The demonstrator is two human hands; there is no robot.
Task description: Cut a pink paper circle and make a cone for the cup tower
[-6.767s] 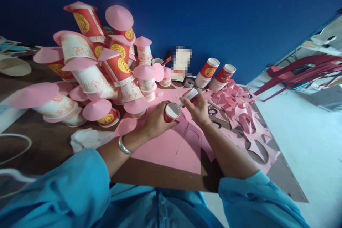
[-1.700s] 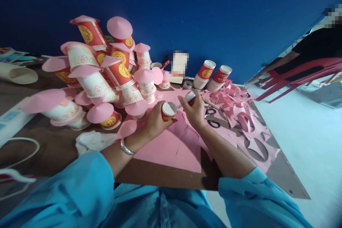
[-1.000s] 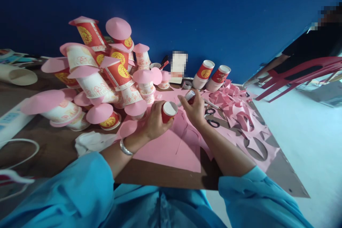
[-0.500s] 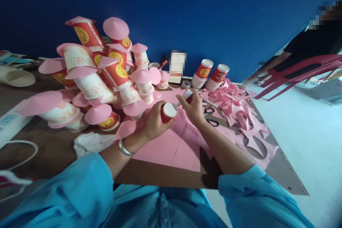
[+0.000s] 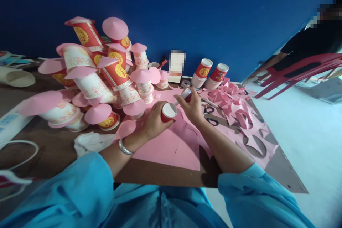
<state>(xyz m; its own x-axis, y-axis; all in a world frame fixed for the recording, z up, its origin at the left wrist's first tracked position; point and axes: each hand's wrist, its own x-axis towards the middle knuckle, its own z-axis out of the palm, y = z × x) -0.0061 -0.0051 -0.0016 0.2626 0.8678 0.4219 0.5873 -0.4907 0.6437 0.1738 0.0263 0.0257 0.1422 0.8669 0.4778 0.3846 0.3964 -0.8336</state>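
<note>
My left hand (image 5: 154, 124) is wrapped round a red paper cup (image 5: 168, 117), its white round end facing up toward me. In my right hand (image 5: 192, 107) is a small glue bottle (image 5: 186, 93), white with a dark red part, tilted so its pale nozzle points down at the cup's rim. Whether the tip touches the rim I cannot tell. Both hands are over a large pink paper sheet (image 5: 160, 153) on the brown table. Scissors (image 5: 212, 122) with black handles lie just right of my right hand, partly under pink paper.
Paper cups with pink cone tops (image 5: 85, 82) are heaped at the left. Two cup stacks (image 5: 204, 69) lean near the blue wall, beside pink paper scraps (image 5: 235, 103). A white crumpled cloth or tissue (image 5: 92, 143) lies front left. A person sits on a red chair (image 5: 299, 73) at right.
The glue bottle and my right hand have shifted slightly left, with the nozzle closer to the cup's rim. My left hand still grips the cup in nearly the same place.
</note>
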